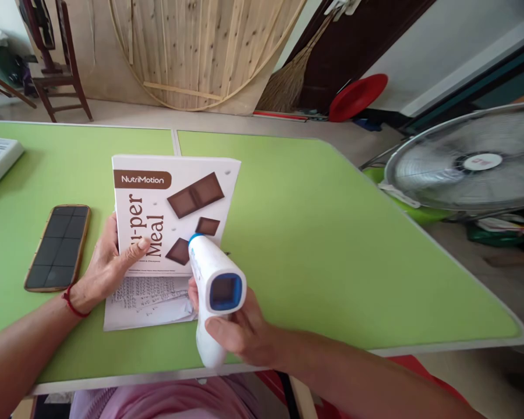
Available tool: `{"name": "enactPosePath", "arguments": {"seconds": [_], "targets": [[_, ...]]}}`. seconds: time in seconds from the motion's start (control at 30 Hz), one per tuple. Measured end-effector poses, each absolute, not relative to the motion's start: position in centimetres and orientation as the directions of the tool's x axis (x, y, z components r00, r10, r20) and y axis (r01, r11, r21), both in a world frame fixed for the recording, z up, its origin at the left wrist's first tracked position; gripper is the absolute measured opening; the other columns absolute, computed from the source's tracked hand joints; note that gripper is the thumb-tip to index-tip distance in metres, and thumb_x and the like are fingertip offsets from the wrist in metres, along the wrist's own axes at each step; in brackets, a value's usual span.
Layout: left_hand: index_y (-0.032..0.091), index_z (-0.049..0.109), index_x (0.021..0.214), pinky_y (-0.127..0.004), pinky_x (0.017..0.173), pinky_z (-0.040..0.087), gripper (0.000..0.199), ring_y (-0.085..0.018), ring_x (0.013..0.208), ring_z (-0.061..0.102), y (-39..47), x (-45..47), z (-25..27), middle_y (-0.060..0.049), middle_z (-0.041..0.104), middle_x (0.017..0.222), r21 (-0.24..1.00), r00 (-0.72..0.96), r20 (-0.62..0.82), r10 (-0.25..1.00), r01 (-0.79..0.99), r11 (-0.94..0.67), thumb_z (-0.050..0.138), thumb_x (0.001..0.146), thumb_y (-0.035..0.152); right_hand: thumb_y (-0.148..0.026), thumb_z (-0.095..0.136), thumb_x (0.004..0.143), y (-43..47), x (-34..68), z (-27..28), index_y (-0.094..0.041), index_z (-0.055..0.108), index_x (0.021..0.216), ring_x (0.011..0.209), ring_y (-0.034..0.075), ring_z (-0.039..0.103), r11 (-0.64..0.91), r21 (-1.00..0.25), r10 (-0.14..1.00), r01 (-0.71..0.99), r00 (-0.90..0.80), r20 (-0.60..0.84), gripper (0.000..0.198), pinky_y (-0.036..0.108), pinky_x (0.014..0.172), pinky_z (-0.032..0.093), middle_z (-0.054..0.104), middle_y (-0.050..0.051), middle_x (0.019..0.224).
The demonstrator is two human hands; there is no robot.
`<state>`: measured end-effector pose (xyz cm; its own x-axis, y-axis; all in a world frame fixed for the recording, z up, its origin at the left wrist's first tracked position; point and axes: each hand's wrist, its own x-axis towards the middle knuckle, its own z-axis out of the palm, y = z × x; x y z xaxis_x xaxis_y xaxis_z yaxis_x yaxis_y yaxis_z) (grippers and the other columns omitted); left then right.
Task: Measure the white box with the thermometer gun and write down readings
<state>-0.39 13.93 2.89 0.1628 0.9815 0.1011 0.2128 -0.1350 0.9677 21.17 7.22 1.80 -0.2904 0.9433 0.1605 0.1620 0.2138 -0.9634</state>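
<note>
My left hand [111, 259] grips the lower left side of a white box [157, 221] printed with "NutriMotion" and brown chocolate pieces. Its thumb lies on the front face; the other fingers are hidden behind. Wrapped round the handle of a white infrared thermometer [216, 262] is my right hand [238, 326]. The thermometer's dark, blue-framed screen faces me, and its blue-rimmed front end overlaps the box's lower right part. Whether the two touch, I cannot tell. Under the box's lower edge lies a handwritten sheet of paper [152, 302].
A phone [59, 247] in a brown-edged case lies left of the box on the green table [323, 244]. A white device [0, 160] sits at the far left. Beyond the right table edge stands a large fan [475, 163]. A wooden chair [56, 75] is behind the table.
</note>
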Motion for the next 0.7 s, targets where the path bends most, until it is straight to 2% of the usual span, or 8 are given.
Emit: {"name": "enactPosePath", "arguments": {"seconds": [0.17,0.3,0.4,0.53,0.7], "targets": [[0.02,0.042,0.125,-0.048,0.086,0.055,0.066,-0.033,0.11,0.06,14.0,-0.3,2.5,-0.014,0.06,0.121,0.972,0.147,0.091,0.985,0.202,-0.12,0.072,0.076,0.052,-0.021,0.059,0.06,6.9,20.8,1.9,-0.024,0.043,0.071,0.051,0.012,0.041,0.143,-0.979,0.941,0.143,-0.328,0.09,0.019,0.024,0.042,0.039,0.046,-0.003,0.06],[0.019,0.042,0.125,-0.047,0.084,0.056,0.069,-0.031,0.102,0.065,14.1,0.0,2.9,-0.013,0.065,0.114,0.984,0.198,0.05,0.979,0.157,-0.082,0.076,0.073,0.05,-0.026,0.059,0.065,7.1,21.0,1.8,-0.025,0.046,0.073,0.054,0.014,0.045,0.15,-0.986,0.922,0.067,-0.369,0.115,0.016,0.027,0.048,0.045,0.048,-0.002,0.063],[0.019,0.046,0.125,-0.047,0.082,0.056,0.066,-0.031,0.101,0.065,14.1,0.0,3.0,-0.013,0.065,0.116,0.98,0.23,0.055,0.972,0.173,-0.097,0.075,0.074,0.049,-0.033,0.057,0.073,7.6,21.4,1.6,-0.024,0.051,0.083,0.06,0.015,0.051,0.172,-0.985,0.869,-0.025,-0.468,0.164,0.015,0.029,0.054,0.049,0.054,0.002,0.073],[0.019,0.047,0.126,-0.049,0.082,0.056,0.068,-0.033,0.101,0.065,14.0,-0.3,2.8,-0.014,0.066,0.115,0.954,0.225,0.118,0.967,0.245,-0.173,0.077,0.072,0.049,-0.049,0.056,0.081,7.9,21.6,1.9,-0.025,0.052,0.093,0.067,0.017,0.057,0.175,-0.977,0.841,-0.121,-0.498,0.212,0.027,0.032,0.061,0.054,0.057,0.003,0.078],[0.018,0.043,0.13,-0.053,0.084,0.055,0.076,-0.035,0.105,0.063,13.9,-0.6,2.5,-0.016,0.064,0.117,0.917,0.254,0.169,0.952,0.314,-0.246,0.079,0.069,0.048,-0.06,0.062,0.074,7.7,21.4,2.7,-0.028,0.046,0.107,0.062,0.018,0.058,0.168,-0.981,0.899,-0.093,-0.393,0.191,0.049,0.035,0.059,0.055,0.057,0.001,0.075]]}}
